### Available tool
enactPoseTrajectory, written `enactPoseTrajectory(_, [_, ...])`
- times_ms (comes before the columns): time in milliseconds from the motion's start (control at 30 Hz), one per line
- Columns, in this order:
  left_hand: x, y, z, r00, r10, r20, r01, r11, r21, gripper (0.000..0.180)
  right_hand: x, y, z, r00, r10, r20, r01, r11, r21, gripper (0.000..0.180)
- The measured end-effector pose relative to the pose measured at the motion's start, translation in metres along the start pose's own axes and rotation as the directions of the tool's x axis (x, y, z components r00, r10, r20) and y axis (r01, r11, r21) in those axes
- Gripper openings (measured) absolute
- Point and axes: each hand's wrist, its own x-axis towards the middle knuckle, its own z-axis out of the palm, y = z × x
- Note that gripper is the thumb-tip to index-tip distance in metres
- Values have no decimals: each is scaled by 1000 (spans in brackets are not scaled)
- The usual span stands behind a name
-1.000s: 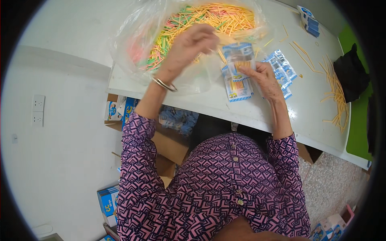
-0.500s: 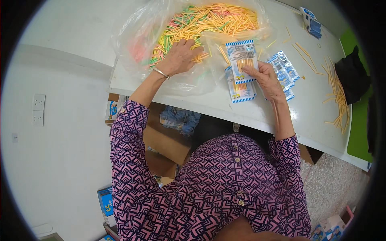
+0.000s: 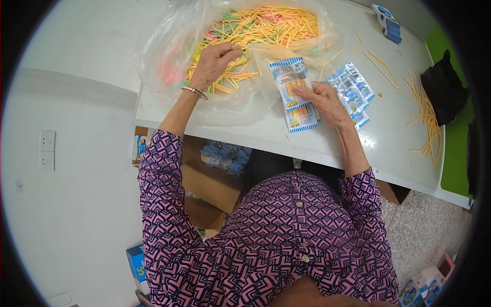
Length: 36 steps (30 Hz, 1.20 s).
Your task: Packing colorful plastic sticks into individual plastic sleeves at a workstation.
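**Digging into the stick pile, packet in the other hand**

Watching the head view, I see the left hand [image 3: 214,64] sunk into the clear crinkled plastic bag [image 3: 169,56] at the far side of the white table [image 3: 388,148], fingers curled down onto the heap of thin orange, yellow, green and pink sticks [image 3: 261,28]. It looks like a loose pinch on a few sticks, though I can't make out how many sit between the fingertips. A thin metal bangle [image 3: 193,92] rides on that wrist.

The right hand [image 3: 323,102] is over near the table's front edge, thumb and fingers pressed on a small blue-and-white plastic packet [image 3: 289,82] with orange sticks showing through its clear window. A second packet of the same sort [image 3: 303,118] lies flat just below it, touching, and a fan of more blue-and-white packets [image 3: 353,89] sits just right of the hand.

Off to the right, a scatter of loose yellow sticks [image 3: 427,115] lies beside a black cloth bundle [image 3: 444,92]. Under the table I can see brown cardboard boxes [image 3: 204,184].
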Motion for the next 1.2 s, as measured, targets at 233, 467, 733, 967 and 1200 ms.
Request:
enactPoseTrajectory(233, [-1,66,19,981,9,-196,-81,930,-360,24,0,0,0,999,13,30,-14,1000,15,32])
enactPoseTrajectory(467, [-9,104,44,982,-13,-190,-100,814,-572,18,-3,-2,-1,994,25,106,-30,999,44,33])
enactPoseTrajectory(733, [-24,101,56,994,-30,-101,-23,874,-485,17,-3,-1,0,993,-9,116,0,997,75,34])
enactPoseTrajectory(967, [-33,92,64,989,132,60,-118,973,-199,20,-2,2,-1,993,-41,114,38,999,30,35])
enactPoseTrajectory(1200, [-35,97,76,995,82,57,-53,918,-392,33,-12,-4,-3,998,-24,64,27,999,-40,29])
